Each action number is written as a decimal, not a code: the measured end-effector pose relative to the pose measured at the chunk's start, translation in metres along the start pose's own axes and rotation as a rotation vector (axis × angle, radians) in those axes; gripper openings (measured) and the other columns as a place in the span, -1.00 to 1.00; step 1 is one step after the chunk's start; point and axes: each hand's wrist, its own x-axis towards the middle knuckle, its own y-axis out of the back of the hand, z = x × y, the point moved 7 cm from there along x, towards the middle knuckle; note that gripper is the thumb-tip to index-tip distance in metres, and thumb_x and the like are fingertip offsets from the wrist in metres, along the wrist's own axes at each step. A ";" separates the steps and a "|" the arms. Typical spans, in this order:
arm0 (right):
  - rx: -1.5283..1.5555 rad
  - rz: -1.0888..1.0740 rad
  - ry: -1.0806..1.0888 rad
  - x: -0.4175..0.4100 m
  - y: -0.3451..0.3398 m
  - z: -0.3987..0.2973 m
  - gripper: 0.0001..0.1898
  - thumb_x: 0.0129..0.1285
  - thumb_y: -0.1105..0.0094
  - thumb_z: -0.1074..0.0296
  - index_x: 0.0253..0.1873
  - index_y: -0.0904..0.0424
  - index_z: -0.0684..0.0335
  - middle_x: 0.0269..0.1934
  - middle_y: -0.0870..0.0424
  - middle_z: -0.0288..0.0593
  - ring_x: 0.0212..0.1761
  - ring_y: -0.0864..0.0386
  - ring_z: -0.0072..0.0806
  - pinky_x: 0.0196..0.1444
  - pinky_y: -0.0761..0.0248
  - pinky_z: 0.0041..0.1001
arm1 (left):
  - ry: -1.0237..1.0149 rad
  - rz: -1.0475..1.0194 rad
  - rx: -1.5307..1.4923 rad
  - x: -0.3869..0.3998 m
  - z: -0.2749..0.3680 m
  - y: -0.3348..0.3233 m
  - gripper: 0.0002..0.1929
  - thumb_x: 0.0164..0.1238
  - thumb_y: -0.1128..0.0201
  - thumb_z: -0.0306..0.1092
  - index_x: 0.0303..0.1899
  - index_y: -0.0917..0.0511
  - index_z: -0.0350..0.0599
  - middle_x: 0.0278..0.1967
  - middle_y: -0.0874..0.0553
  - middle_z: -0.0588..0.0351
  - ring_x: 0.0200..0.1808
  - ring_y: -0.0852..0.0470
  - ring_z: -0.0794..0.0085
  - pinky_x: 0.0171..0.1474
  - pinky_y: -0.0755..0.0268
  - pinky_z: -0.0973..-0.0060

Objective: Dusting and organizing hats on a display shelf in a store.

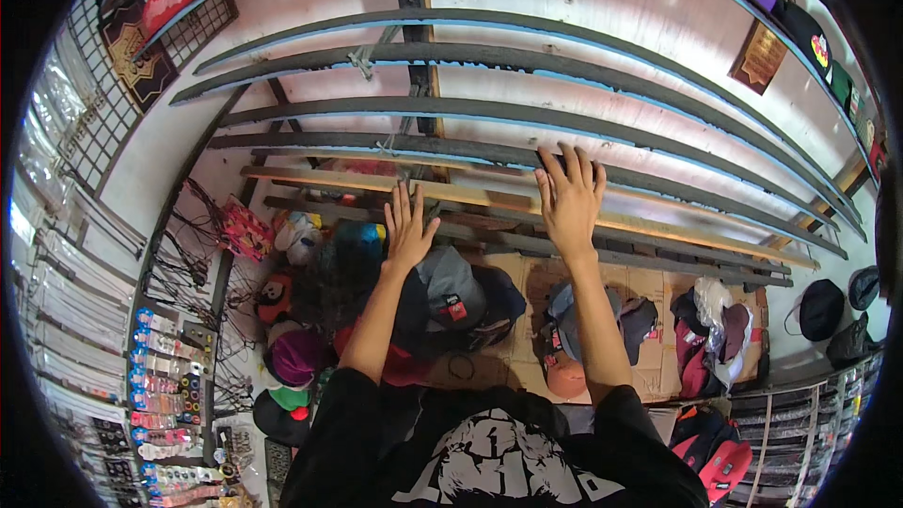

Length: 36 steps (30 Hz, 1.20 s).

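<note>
Both my arms reach forward over a rack of long dark wooden slats with light blue edges. My right hand [573, 199] has its fingers spread, with the fingertips at the lowest blue-edged slat [487, 150]; whether they press on it I cannot tell. My left hand [409, 229] is raised with fingers apart, its tips at a bare, light wooden slat [465, 192]. Neither hand holds anything. Below them, a grey cap [451, 286] with a red tag lies among dark caps, and a blue-grey cap [564, 314] is partly behind my right forearm.
Cord ties [363, 60] hang at the slats near a dark upright post [416, 35]. Cardboard [522, 339] lies under the caps. Small packaged accessories [159, 381] and black cords hang at left. Black hats [822, 309] hang at right. Caps line a shelf at upper right.
</note>
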 end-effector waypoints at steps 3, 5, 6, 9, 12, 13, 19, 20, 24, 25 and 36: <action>0.009 0.047 -0.067 -0.020 0.008 -0.011 -0.60 0.38 -0.14 0.24 0.28 -0.51 0.06 0.34 -0.39 -0.03 0.41 -0.27 -0.09 0.47 0.07 -0.04 | 0.069 0.007 -0.068 -0.048 0.013 -0.010 -0.19 0.47 -0.07 0.11 0.55 0.06 -0.09 0.55 0.18 -0.26 0.58 0.23 -0.12 0.50 0.38 -0.16; 0.075 0.047 -0.110 -0.058 0.008 -0.016 -0.56 0.34 -0.16 0.30 0.32 -0.47 0.10 0.40 -0.32 0.01 0.45 -0.21 -0.04 0.49 0.10 -0.03 | 0.149 -0.024 -0.030 -0.091 0.005 -0.012 -0.09 0.36 -0.19 0.15 0.53 0.04 -0.12 0.53 0.16 -0.35 0.56 0.20 -0.22 0.45 0.40 -0.25; 0.099 0.024 -0.105 -0.088 0.002 -0.016 -0.54 0.33 -0.16 0.35 0.32 -0.44 0.14 0.41 -0.29 0.04 0.46 -0.19 -0.01 0.47 0.09 -0.02 | 0.210 -0.016 0.004 -0.110 0.003 -0.009 -0.04 0.28 -0.27 0.19 0.53 0.02 -0.13 0.53 0.12 -0.35 0.55 0.15 -0.24 0.44 0.36 -0.26; 0.297 -0.247 -0.220 -0.172 -0.029 -0.029 -0.53 0.29 -0.16 0.39 0.30 -0.44 0.22 0.39 -0.28 0.09 0.42 -0.20 0.09 0.43 -0.04 -0.04 | 0.463 0.000 -0.002 -0.171 -0.016 0.013 -0.01 0.23 -0.33 0.16 0.54 0.03 -0.06 0.52 0.07 -0.32 0.52 0.08 -0.27 0.42 0.15 -0.29; 0.438 -0.465 -0.392 -0.277 -0.073 -0.031 -0.49 0.33 -0.15 0.35 0.37 -0.37 0.21 0.31 -0.33 0.19 0.34 -0.28 0.14 0.37 -0.18 -0.07 | 0.630 -0.101 -0.296 -0.214 -0.040 -0.010 -0.11 0.24 -0.35 0.10 0.49 -0.13 -0.07 0.46 -0.10 -0.31 0.48 -0.08 -0.23 0.37 -0.11 -0.17; 0.441 -0.468 -0.401 -0.301 -0.079 -0.040 -0.49 0.33 -0.15 0.35 0.37 -0.37 0.21 0.31 -0.33 0.19 0.34 -0.28 0.14 0.37 -0.18 -0.07 | 0.629 -0.110 -0.290 -0.222 -0.052 -0.016 -0.11 0.24 -0.35 0.10 0.49 -0.13 -0.07 0.46 -0.10 -0.31 0.48 -0.08 -0.23 0.37 -0.11 -0.17; 0.811 -0.910 -0.511 -0.333 -0.111 -0.111 -0.42 0.32 -0.23 0.28 0.40 -0.30 0.27 0.30 -0.39 0.20 0.33 -0.37 0.09 0.32 -0.28 -0.14 | 0.519 -0.169 -0.281 -0.230 -0.060 -0.025 -0.35 0.27 -0.37 0.02 0.26 -0.44 -0.19 0.24 -0.45 -0.24 0.29 -0.38 -0.14 0.30 -0.29 0.05; 0.804 -0.909 -0.502 -0.332 -0.122 -0.120 -0.37 0.31 -0.26 0.25 0.40 -0.27 0.30 0.31 -0.38 0.21 0.33 -0.37 0.09 0.32 -0.28 -0.16 | 0.484 -0.138 -0.330 -0.224 -0.054 -0.022 -0.36 0.28 -0.36 0.00 0.27 -0.43 -0.20 0.24 -0.45 -0.24 0.27 -0.40 -0.14 0.29 -0.30 0.06; 0.946 -0.728 -0.638 -0.339 -0.168 -0.156 -0.19 0.20 -0.42 0.11 0.41 -0.22 0.42 0.27 -0.44 0.21 0.32 -0.42 -0.03 0.31 -0.30 -0.26 | 0.327 -0.084 -0.486 -0.210 -0.050 -0.003 -0.44 0.39 -0.29 -0.08 0.29 -0.40 -0.20 0.24 -0.43 -0.22 0.27 -0.42 -0.07 0.26 -0.34 0.11; 0.989 -0.632 -0.735 -0.335 -0.170 -0.163 -0.17 0.17 -0.44 0.10 0.41 -0.23 0.41 0.25 -0.48 0.19 0.33 -0.43 -0.10 0.31 -0.30 -0.28 | 0.323 -0.087 -0.495 -0.211 -0.051 0.003 -0.44 0.39 -0.29 -0.08 0.29 -0.40 -0.20 0.24 -0.43 -0.22 0.27 -0.42 -0.07 0.26 -0.34 0.11; 1.088 -0.577 -0.808 -0.360 -0.213 -0.218 -0.20 0.06 -0.52 0.18 0.35 -0.29 0.31 0.16 -0.56 0.09 0.17 -0.53 -0.09 0.21 -0.39 -0.28 | 0.606 -0.358 -1.168 -0.253 -0.109 -0.009 -0.49 0.60 0.01 -0.01 0.40 -0.27 -0.08 0.37 -0.33 -0.01 0.42 -0.29 0.24 0.39 -0.17 0.29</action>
